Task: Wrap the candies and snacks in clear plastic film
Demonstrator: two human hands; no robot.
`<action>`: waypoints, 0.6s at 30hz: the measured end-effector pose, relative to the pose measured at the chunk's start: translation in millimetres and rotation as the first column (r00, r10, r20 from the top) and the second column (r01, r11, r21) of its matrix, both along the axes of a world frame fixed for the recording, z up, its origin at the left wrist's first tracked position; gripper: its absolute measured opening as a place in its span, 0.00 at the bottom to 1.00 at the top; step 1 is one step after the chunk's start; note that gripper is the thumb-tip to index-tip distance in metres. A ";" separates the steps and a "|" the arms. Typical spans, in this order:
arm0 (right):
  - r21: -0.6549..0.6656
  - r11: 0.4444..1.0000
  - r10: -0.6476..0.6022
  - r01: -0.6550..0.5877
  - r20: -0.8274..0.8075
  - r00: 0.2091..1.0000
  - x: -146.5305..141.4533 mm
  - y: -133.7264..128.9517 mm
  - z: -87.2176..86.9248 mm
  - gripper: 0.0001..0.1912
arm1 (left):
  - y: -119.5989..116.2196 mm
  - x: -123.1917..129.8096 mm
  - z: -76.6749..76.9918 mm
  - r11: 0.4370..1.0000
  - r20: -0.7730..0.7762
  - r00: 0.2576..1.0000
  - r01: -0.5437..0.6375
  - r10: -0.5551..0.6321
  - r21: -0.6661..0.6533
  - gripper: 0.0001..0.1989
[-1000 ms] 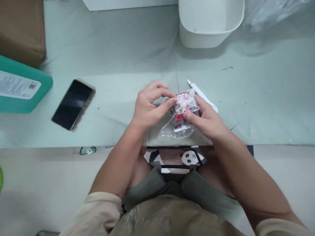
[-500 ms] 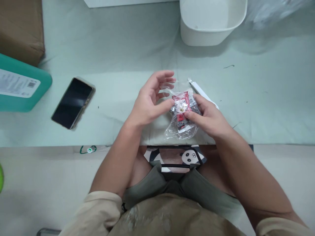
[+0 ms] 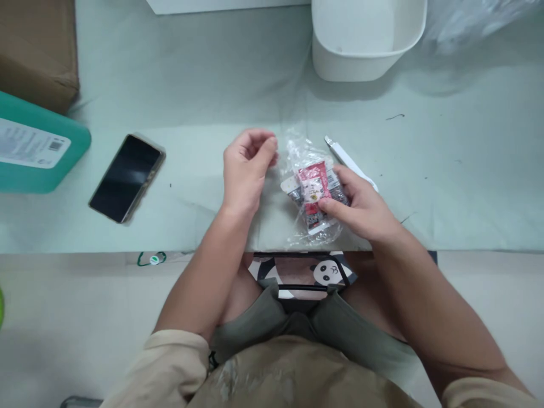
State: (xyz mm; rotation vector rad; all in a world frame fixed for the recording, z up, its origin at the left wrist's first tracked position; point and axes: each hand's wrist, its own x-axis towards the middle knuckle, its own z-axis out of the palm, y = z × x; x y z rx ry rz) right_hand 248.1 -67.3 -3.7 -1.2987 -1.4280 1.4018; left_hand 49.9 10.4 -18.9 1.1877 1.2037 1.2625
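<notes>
Near the table's front edge, my right hand [image 3: 363, 205] grips small red and dark packets [image 3: 313, 187], its thumb on top of them. Clear crinkled plastic wrap [image 3: 297, 148] lies around and behind the packets. My left hand [image 3: 251, 164] is off to the left, apart from the packets, its fingers curled and the thumb against the index finger. Whether anything is in that pinch is too small to make out. A white box cutter [image 3: 346, 158] lies just behind my right hand, with its metal tip pointing to the back left.
A black phone [image 3: 126, 178] lies on the table [image 3: 204, 73] at the left, beside a teal container [image 3: 46, 170] and a brown cardboard box [image 3: 38, 51]. At the back stand a white bin [image 3: 355, 67] and a white object's edge [image 3: 221, 5]. Clear plastic [image 3: 471, 25] lies at the back right.
My left hand has moved left, away from the packets, and its fingers have closed. The plastic wrap has shifted, showing more of the packets. My right hand has barely moved.
</notes>
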 end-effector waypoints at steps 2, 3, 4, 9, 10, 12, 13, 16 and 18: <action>0.094 0.983 -0.167 0.158 0.100 0.981 -2.0 -1.5 -2.2 0.27 | -5.0 4.3 6.1 0.988 -0.048 0.994 -0.090 0.097 0.127 0.26; 0.140 0.963 -0.248 0.228 0.150 0.957 -3.1 -2.3 -3.4 0.28 | -9.0 7.1 9.7 0.981 -0.088 0.993 -0.057 0.075 0.187 0.27; 0.178 0.944 -0.311 0.278 0.195 0.930 -4.2 -3.0 -4.5 0.28 | -13.4 9.9 13.1 0.974 -0.142 0.990 0.043 -0.012 0.221 0.27; 0.189 0.923 -0.375 0.336 0.244 0.894 -6.6 -3.7 -8.2 0.28 | -26.7 17.4 20.2 0.933 -0.245 0.912 0.354 -0.328 0.070 0.17; 0.173 0.921 -0.380 0.349 0.199 0.903 -6.7 -3.2 -8.7 0.27 | -26.1 17.1 19.7 0.941 -0.199 0.925 0.336 -0.324 0.032 0.16; 0.128 0.916 -0.390 0.379 0.065 0.919 -6.9 -1.6 -9.6 0.25 | -22.8 15.5 17.8 0.960 -0.075 0.957 0.280 -0.281 -0.016 0.15; 0.099 0.913 -0.397 0.396 -0.012 0.918 -7.2 -0.7 -9.9 0.25 | -20.6 14.7 16.7 0.969 -0.001 0.970 0.242 -0.243 -0.038 0.15; -0.007 0.894 -0.437 0.448 -0.231 0.869 -9.4 2.5 -9.3 0.23 | -14.4 13.6 14.0 0.974 0.230 0.966 0.157 -0.117 -0.165 0.14; -0.088 0.879 -0.468 0.469 -0.342 0.815 -11.3 4.7 -7.6 0.22 | -12.2 14.0 13.3 0.956 0.361 0.932 0.131 -0.028 -0.264 0.13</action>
